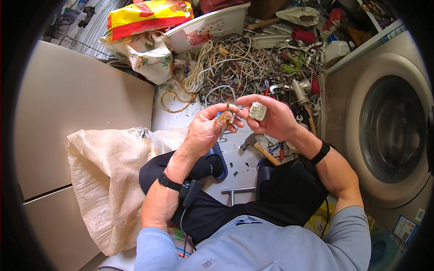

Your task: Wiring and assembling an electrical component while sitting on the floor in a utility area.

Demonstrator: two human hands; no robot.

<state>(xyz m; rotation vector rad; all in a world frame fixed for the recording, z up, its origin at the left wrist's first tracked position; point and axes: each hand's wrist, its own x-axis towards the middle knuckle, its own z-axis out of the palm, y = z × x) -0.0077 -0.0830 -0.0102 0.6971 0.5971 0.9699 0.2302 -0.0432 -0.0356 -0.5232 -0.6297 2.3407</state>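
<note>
In front of my knees, my left hand (199,133) pinches a small part with a coppery, shiny metal piece (225,117) and a bit of blue on it; its exact kind is too small to tell. A squarish whitish block (257,111) rests in the fingers of my right hand (279,119), closed around it. The fingertips of both hands meet near the coppery piece. A grey cable (220,87) loops up behind my hands, and whether it joins the part cannot be made out. Below my right hand, a wooden-handled hammer (267,154) lies on the floor.
A large heap of tangled cables (242,63) spreads ahead. Behind it stands a white tub (210,28) beside a yellow-red bag (149,19). A woven sack (106,180) sits left, a washing machine (389,128) right. A T-shaped metal bar (238,190) lies between my legs.
</note>
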